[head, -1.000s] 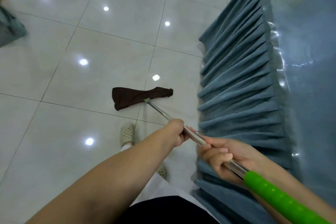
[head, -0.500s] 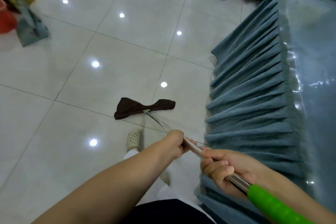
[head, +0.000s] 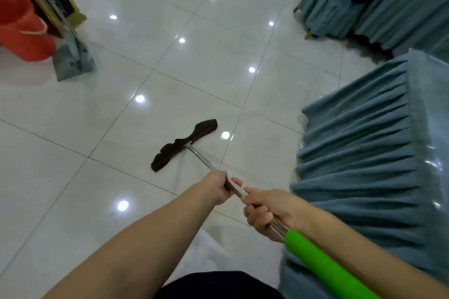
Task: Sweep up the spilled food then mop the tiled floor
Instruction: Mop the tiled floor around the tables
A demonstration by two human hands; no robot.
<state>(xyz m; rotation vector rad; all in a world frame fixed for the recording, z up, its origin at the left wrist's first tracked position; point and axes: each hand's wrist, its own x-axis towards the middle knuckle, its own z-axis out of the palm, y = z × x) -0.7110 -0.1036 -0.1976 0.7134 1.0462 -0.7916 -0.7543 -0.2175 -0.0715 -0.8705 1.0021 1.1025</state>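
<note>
The mop's metal shaft [head: 206, 162] is gripped by both the left hand [head: 216, 188] and right hand [head: 269, 211], fists closed just above the green sleeve [head: 323, 264], its limp brown cloth head [head: 182, 145] dragged flat mid-floor on glossy tiles [head: 73, 201], judged light, stiff-handled, slippery.

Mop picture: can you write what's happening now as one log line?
step: mopping | left hand: gripping mop pole | right hand: gripping pole above green grip | brown mop cloth: flat on tiled floor
</note>
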